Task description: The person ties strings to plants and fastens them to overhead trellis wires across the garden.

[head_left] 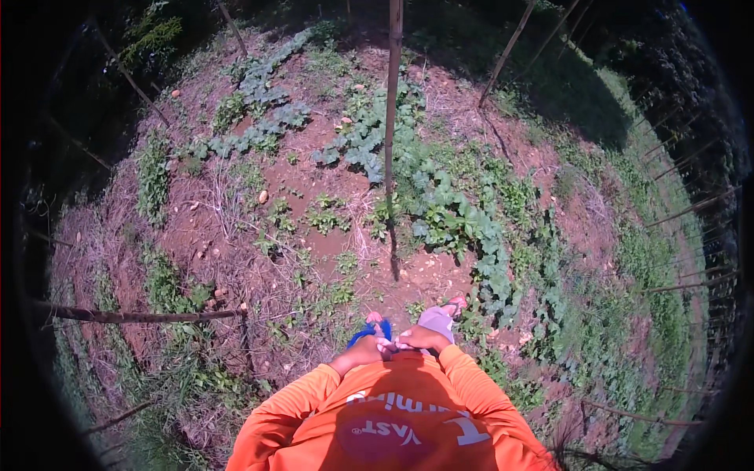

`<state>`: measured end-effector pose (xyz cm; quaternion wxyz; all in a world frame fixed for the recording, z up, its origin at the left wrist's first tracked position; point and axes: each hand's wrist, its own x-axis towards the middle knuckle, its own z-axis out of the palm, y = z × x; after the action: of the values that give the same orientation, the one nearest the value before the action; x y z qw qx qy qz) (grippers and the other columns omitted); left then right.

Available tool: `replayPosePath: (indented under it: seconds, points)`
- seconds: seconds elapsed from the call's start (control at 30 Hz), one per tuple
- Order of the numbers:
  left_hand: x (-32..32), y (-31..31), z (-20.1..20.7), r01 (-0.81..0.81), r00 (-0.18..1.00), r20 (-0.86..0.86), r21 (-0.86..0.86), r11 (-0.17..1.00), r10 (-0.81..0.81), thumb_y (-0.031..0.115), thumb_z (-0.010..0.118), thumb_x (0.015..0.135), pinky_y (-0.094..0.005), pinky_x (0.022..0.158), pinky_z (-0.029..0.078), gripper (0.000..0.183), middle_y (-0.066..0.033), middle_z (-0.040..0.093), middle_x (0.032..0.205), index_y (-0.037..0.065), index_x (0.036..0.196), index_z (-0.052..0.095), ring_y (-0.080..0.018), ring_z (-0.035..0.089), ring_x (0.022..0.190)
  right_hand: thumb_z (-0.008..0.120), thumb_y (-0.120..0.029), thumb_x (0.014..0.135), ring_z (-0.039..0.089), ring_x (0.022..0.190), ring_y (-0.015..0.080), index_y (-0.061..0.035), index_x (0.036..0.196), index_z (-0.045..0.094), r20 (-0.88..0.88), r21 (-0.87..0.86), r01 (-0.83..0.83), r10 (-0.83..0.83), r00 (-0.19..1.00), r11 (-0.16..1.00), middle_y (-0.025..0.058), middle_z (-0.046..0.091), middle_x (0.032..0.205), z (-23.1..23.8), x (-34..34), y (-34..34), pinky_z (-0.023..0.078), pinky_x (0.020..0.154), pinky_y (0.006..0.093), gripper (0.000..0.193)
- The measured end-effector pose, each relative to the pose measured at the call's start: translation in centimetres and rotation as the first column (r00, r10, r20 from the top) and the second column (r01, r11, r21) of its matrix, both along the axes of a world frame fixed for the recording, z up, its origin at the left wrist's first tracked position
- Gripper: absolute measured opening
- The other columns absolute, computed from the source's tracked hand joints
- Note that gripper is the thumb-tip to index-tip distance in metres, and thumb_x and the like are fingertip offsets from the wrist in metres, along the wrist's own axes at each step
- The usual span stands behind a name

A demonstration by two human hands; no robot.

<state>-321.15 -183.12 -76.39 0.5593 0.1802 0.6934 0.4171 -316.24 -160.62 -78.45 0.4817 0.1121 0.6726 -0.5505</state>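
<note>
As forearms point(312, 389) angle inward, left hand point(364, 351) sits beside right hand point(424, 338).

Stood on reddish soil point(302, 184) in an orange long-sleeved top point(369, 400). Held left hand point(367, 351) and right hand point(424, 338) close together at the waist, with too little detail to tell any grasp. Had bright blue material point(364, 334) just beyond the left hand and a pale trouser leg point(437, 321) beyond the right. Faced a wooden pole point(392, 94) beside broad-leaved plants point(367, 155), with another pole point(141, 316) to the left.
</note>
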Motion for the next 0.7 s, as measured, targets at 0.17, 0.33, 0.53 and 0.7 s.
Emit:
replayPosePath:
  seconds: [0.17, 0.33, 0.53, 0.7]
  points:
    - [-0.2, -3.4, 3.2, -0.255, 0.944, 0.22, 0.001, 0.967, 0.248, -0.001, 0.071, 0.079, -0.0196, 0.072, 0.046, 0.03, 0.0054, 0.062, 0.084, -0.002, 0.109, 0.068, -0.0027, 0.054, 0.076, 0.069, -0.045, 0.082, 0.061, 0.061, 0.0172, -0.0025, 0.074, 0.069, -0.068, 0.266, -0.167, 0.192, 0.979, 0.949, 0.0091, 0.068, 0.069, 0.2, -1.6, -5.2, 0.046, 0.06, 0.0361, 0.043]
    - [0.7, -6.8, 0.5, -0.356, 0.897, 0.29, 0.028, 0.934, 0.333, -0.002, 0.072, 0.08, -0.0222, 0.076, 0.049, 0.039, 0.0041, 0.062, 0.09, -0.001, 0.117, 0.063, -0.0036, 0.055, 0.08, 0.059, -0.021, 0.09, 0.056, 0.059, 0.0142, -0.0024, 0.081, 0.065, -0.169, 0.157, 0.346, -0.32, 0.932, 0.925, 0.0062, 0.063, 0.067, -3.0, -2.1, -8.1, 0.044, 0.055, 0.0329, 0.022]
    - [-0.7, -8.0, 2.2, -0.345, 0.906, 0.258, -0.012, 0.938, 0.337, 0.006, 0.072, 0.084, -0.0205, 0.074, 0.047, 0.039, 0.0035, 0.065, 0.091, 0.001, 0.122, 0.063, -0.0031, 0.054, 0.077, 0.038, -0.014, 0.101, 0.068, 0.087, 0.0269, -0.0056, 0.11, 0.041, -0.101, -0.187, 0.937, -0.944, -0.316, -0.294, 0.0167, 0.062, 0.11, 1.0, -6.0, 8.2, 0.057, 0.066, 0.0369, 0.013]
    - [-4.3, -9.1, 0.1, -0.228, 0.964, 0.125, -0.069, 0.971, 0.235, 0.01, 0.069, 0.087, -0.0214, 0.072, 0.047, 0.037, 0.0031, 0.065, 0.087, 0.002, 0.122, 0.063, -0.0029, 0.053, 0.076, 0.033, -0.021, 0.105, 0.05, 0.128, 0.0392, 0.0029, 0.117, 0.037, -0.607, -0.573, 0.667, -0.301, -0.736, -0.476, 0.0261, 0.038, 0.147, 7.8, 1.7, 32.7, 0.046, 0.103, 0.0479, 0.027]
